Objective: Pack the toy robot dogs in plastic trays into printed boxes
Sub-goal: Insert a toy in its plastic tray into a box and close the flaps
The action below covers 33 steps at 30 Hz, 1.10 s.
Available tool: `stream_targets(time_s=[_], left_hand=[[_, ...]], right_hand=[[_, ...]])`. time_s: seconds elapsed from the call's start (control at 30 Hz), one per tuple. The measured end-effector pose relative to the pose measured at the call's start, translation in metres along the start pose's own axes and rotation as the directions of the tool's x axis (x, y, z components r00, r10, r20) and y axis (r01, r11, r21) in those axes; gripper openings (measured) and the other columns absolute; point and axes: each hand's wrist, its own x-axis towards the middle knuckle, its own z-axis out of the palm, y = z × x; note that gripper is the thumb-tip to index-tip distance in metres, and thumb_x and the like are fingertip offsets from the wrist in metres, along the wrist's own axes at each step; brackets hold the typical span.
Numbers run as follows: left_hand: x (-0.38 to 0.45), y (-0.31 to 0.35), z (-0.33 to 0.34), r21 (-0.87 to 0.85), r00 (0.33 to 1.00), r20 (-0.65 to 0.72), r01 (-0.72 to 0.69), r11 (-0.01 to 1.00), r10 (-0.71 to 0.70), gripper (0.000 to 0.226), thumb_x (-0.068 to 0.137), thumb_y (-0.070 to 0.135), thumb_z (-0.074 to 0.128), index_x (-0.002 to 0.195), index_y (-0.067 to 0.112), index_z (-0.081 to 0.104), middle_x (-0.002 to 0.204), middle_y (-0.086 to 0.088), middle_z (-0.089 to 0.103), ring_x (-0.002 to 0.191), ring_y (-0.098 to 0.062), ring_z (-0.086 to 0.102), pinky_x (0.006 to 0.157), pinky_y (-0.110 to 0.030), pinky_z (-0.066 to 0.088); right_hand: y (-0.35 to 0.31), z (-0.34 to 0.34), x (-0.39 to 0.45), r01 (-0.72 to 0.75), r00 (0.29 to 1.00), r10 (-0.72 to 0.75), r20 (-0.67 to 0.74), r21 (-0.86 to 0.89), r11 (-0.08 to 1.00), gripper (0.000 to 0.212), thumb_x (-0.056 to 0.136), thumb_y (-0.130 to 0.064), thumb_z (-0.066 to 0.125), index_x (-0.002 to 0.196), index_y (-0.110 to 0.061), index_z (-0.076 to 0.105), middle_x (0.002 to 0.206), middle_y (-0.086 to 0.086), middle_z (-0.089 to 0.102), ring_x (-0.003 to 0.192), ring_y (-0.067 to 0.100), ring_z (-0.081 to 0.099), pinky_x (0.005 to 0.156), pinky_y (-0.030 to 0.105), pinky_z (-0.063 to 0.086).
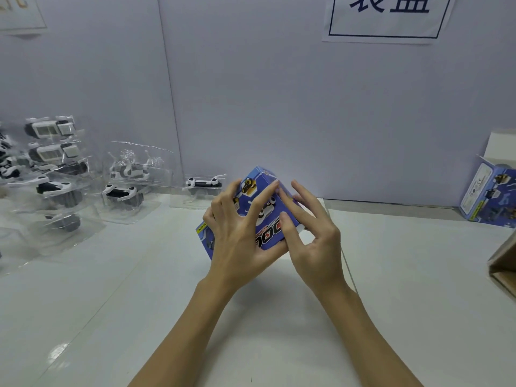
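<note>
A blue printed box [266, 191] with a robot dog picture is held tilted above the white table [251, 317] at the centre. My left hand [240, 236] grips it from the left, fingers spread over its front face. My right hand [310, 233] holds its right end, thumb and forefinger pressed on the box. What is inside the box is hidden. Several toy robot dogs in clear plastic trays [122, 185] stand at the left, one tray [203, 188] just behind the box.
A second printed box [488, 196] with an open white flap stands at the far right by the wall. A brown cardboard piece [505, 263] juts in at the right edge. A grey wall with a printed sign [388, 15] stands behind.
</note>
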Motion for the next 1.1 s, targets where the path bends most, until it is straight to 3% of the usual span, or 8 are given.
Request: stream_targets(time_s=[0.2, 0.47, 0.63, 0.7, 0.8, 0.9, 1.0, 1.1], left_hand=[[-0.002, 0.002, 0.003, -0.083, 0.999, 0.029, -0.039, 0.996, 0.042, 0.106, 0.075, 0.071, 0.071, 0.159, 0.023, 0.027, 0.158, -0.004, 0.035, 0.141, -0.025, 0.037, 0.111, -0.057, 0.032], [-0.002, 0.004, 0.007, -0.077, 0.997, 0.022, -0.079, 0.994, 0.08, 0.103, 0.078, 0.069, 0.071, 0.158, 0.015, 0.037, 0.16, -0.005, 0.037, 0.143, -0.029, 0.039, 0.113, -0.059, 0.03], [-0.003, -0.011, 0.01, 0.108, 0.942, 0.335, -0.002, 0.994, -0.034, 0.103, 0.072, 0.089, 0.06, 0.16, 0.048, 0.025, 0.173, 0.004, 0.003, 0.159, -0.027, 0.006, 0.116, -0.073, 0.009], [-0.003, -0.028, 0.008, 0.083, 0.842, 0.482, 0.231, 0.969, -0.242, 0.108, 0.067, 0.084, 0.072, 0.158, 0.051, 0.023, 0.171, 0.0, 0.008, 0.157, -0.022, 0.019, 0.119, -0.059, 0.025], [0.001, -0.044, 0.003, -0.203, 0.765, 0.486, 0.569, 0.797, -0.423, 0.087, 0.064, 0.063, 0.089, 0.139, 0.04, 0.051, 0.133, 0.004, 0.064, 0.11, 0.002, 0.065, 0.092, -0.026, 0.055], [0.006, -0.048, 0.0, -0.347, 0.713, 0.369, 0.7, 0.624, -0.596, 0.073, 0.058, 0.069, 0.085, 0.118, 0.036, 0.06, 0.108, 0.007, 0.073, 0.089, -0.006, 0.072, 0.066, -0.022, 0.06], [0.01, -0.053, -0.004, -0.491, 0.602, 0.31, 0.764, 0.419, -0.736, 0.069, 0.056, 0.071, 0.085, 0.107, 0.027, 0.071, 0.096, 0.004, 0.078, 0.079, -0.008, 0.075, 0.061, -0.019, 0.056], [0.01, -0.055, -0.004, -0.594, 0.519, 0.308, 0.759, 0.265, -0.798, 0.063, 0.068, 0.063, 0.086, 0.106, 0.015, 0.077, 0.091, -0.002, 0.08, 0.079, -0.015, 0.076, 0.077, -0.031, 0.06]], right_hand=[[0.002, -0.006, 0.005, -0.166, 0.983, 0.159, 0.09, 0.072, 0.984, 0.057, 0.094, -0.039, 0.06, 0.15, -0.034, 0.048, 0.151, -0.007, 0.047, 0.135, 0.012, 0.053, 0.082, 0.02, 0.061], [0.011, -0.008, 0.006, -0.26, 0.963, 0.246, 0.11, 0.136, 0.956, 0.061, 0.094, -0.042, 0.059, 0.152, -0.028, 0.049, 0.148, -0.014, 0.052, 0.131, 0.008, 0.057, 0.08, 0.024, 0.062], [0.025, -0.011, 0.008, -0.391, 0.907, 0.414, -0.084, 0.2, 0.898, 0.041, 0.108, -0.031, 0.054, 0.148, -0.04, 0.054, 0.141, -0.012, 0.062, 0.115, 0.0, 0.066, 0.08, 0.019, 0.059], [0.03, -0.02, 0.012, -0.528, 0.825, 0.556, -0.102, 0.21, 0.823, 0.034, 0.11, -0.036, 0.046, 0.141, -0.042, 0.06, 0.131, -0.011, 0.069, 0.106, 0.001, 0.07, 0.084, 0.024, 0.06], [0.029, -0.037, 0.018, -0.655, 0.751, 0.661, 0.007, 0.133, 0.744, 0.048, 0.103, -0.065, 0.02, 0.122, -0.056, 0.063, 0.108, -0.008, 0.07, 0.093, 0.014, 0.071, 0.072, 0.032, 0.063], [0.027, -0.048, 0.02, -0.568, 0.818, 0.57, 0.075, -0.049, 0.822, 0.056, 0.096, -0.071, 0.012, 0.126, -0.058, 0.057, 0.113, -0.002, 0.063, 0.09, 0.017, 0.065, 0.068, 0.027, 0.052], [0.03, -0.052, 0.018, -0.462, 0.879, 0.463, 0.112, -0.033, 0.886, 0.041, 0.097, -0.072, 0.032, 0.126, -0.057, 0.057, 0.135, -0.006, 0.057, 0.123, 0.011, 0.053, 0.099, 0.026, 0.043], [0.031, -0.048, 0.012, -0.38, 0.881, 0.395, 0.259, -0.108, 0.919, 0.073, 0.082, -0.073, 0.061, 0.149, -0.047, 0.045, 0.166, -0.022, 0.024, 0.143, -0.005, 0.032, 0.107, 0.016, 0.036]])
